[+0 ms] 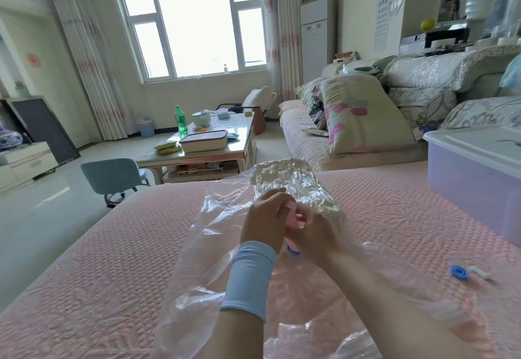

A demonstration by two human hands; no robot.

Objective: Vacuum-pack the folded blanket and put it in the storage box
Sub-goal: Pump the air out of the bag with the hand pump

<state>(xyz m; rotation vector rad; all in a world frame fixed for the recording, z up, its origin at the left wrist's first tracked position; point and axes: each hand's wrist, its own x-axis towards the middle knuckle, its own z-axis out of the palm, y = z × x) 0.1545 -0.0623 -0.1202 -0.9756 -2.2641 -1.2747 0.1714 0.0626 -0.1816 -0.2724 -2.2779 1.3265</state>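
Observation:
A clear plastic vacuum bag [220, 234] lies on the pink bedspread [107, 260], with a cream folded blanket [293, 186] shrunk tight inside its far end. Over the bag, my left hand [265, 220] and my right hand [313, 234] both grip a small pink pump [291, 214], fingers curled round it. A bit of blue shows under the pump where it meets the bag. The clear storage box [473, 189] with its white lid on stands on the bed at the right.
A blue valve cap [459, 271] and a small white piece [479, 272] lie on the bed to the right. Beyond the bed stand a blue chair [112, 178], a coffee table [203, 144] with a bottle and container, and a sofa [352, 121] with pillows.

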